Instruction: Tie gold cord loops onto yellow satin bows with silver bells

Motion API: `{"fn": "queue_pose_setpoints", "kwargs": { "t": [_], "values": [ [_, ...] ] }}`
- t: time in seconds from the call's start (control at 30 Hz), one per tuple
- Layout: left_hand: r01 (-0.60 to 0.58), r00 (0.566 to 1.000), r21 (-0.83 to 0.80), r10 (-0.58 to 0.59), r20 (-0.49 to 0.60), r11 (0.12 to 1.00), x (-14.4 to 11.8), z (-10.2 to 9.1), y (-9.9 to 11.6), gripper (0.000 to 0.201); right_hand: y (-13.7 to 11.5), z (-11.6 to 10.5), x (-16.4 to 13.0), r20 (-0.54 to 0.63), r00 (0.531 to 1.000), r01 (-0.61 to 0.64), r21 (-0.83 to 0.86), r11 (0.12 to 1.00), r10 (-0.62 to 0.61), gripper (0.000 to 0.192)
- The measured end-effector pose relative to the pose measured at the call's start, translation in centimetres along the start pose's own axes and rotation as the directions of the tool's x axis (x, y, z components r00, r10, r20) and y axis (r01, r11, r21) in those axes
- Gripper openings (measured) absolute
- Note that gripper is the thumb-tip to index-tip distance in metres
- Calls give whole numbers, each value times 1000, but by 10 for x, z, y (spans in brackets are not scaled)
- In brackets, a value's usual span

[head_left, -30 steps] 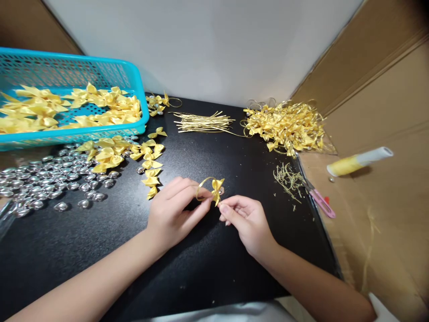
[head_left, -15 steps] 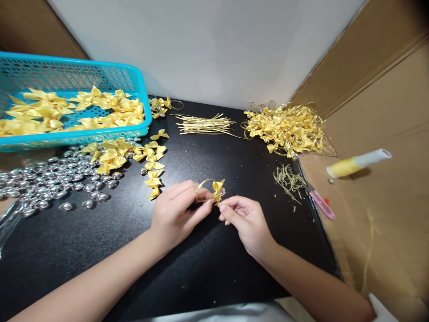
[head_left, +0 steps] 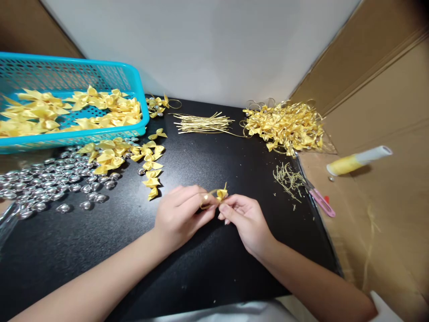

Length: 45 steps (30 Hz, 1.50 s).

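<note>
Left grip: the bare left hand is curled inward, thumb and fingers pinched nearly together around the loop side of the held piece.
Right grip: the bare right hand pinches at the bow's lower edge, thumb against forefinger with no gap showing; exactly what lies between those tips is hidden.
Piece in hand: a small yellow satin bow with a thin gold loop, between both hands just below the frame's centre.
Progress on it: loop and bow are together; with both hands on it, it looks unfinished.
Loose bows: a column of yellow ribbon bows, left of centre, without visible loops.
Gold strips: a bundle of flat metallic lengths, upper centre, unused.
Silver hearts: shiny heart-shaped beads spread across the left.
Looped pile: a large heap of yellow bows with gold loops, upper right, apparently done.
Offcuts: fine gold clippings beside a pink-handled cutter, right.
Basket: turquoise perforated plastic, upper left, with many more bows left.
Surface: black counter.
</note>
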<state>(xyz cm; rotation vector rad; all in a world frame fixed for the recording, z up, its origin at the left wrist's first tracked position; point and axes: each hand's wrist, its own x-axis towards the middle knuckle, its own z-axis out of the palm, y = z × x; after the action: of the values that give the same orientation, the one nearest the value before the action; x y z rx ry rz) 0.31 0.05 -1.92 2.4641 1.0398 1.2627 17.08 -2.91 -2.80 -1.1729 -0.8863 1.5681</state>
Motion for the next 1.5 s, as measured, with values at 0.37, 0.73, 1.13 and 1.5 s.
{"fn": "queue_pose_setpoints", "kwargs": {
  "t": [0.37,0.73,1.13,1.5],
  "values": [
    [548,834,-479,-490,253,685,2,0,11,15,2,1,-1,-21,1000,25,47,999,-24,19],
    [600,800,-446,-507,320,665,8,-5,9,11,-1,1,2,31,999,15,-28,999,-15,21],
    [769,552,-561,-761,341,306,9,-3,6,17,-12,-4,-6,125,790,509,-680,528,-601,18],
    [788,564,-501,-746,354,358,8,-1,9,14,-18,1,-15,213,577,541,-823,173,-789,12]
  ]
}}
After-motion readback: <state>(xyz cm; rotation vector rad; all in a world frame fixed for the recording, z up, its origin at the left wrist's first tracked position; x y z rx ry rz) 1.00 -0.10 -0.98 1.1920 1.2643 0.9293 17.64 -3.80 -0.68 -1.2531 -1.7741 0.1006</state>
